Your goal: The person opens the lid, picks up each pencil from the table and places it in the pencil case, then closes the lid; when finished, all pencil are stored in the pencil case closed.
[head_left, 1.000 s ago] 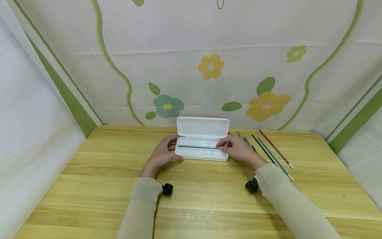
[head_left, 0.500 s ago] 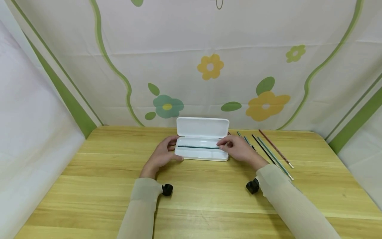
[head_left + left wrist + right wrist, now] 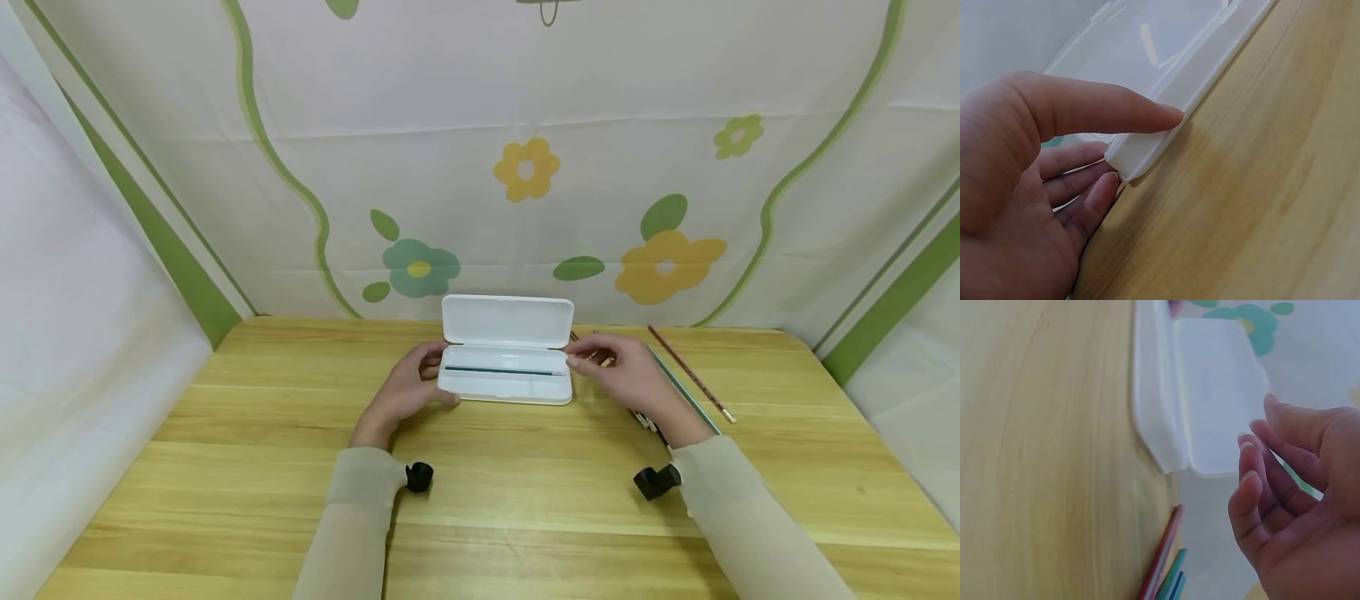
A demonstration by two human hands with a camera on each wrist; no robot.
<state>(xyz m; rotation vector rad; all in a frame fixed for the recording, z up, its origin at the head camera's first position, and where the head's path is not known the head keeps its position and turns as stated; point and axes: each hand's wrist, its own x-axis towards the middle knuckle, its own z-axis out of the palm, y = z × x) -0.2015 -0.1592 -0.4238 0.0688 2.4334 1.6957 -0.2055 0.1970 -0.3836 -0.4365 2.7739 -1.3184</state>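
Note:
A white pencil case (image 3: pixel 480 395) lies on the table with its lid (image 3: pixel 507 322) raised towards the curtain. Inside, one dark green pencil (image 3: pixel 502 371) runs lengthwise. My left hand (image 3: pixel 405 383) holds the case's left end; in the left wrist view its thumb (image 3: pixel 1122 109) lies along the front wall while the other fingers touch the end. Just off the right end, my right hand (image 3: pixel 633 375) hovers with loosely bent fingers and nothing between them. Several loose pencils lie under and beside it, among them a red one (image 3: pixel 690 372) and a green one (image 3: pixel 686 389).
The wooden table (image 3: pixel 510 517) extends in front of the case and to both sides. A white curtain (image 3: pixel 450 167) with printed flowers hangs right behind the table's back edge. In the right wrist view, several pencil ends, one red (image 3: pixel 1163 556), show below the case.
My right hand has let go of the dark green pencil, leaving it in the case, and has moved right over the loose pencils. The left hand stays in place.

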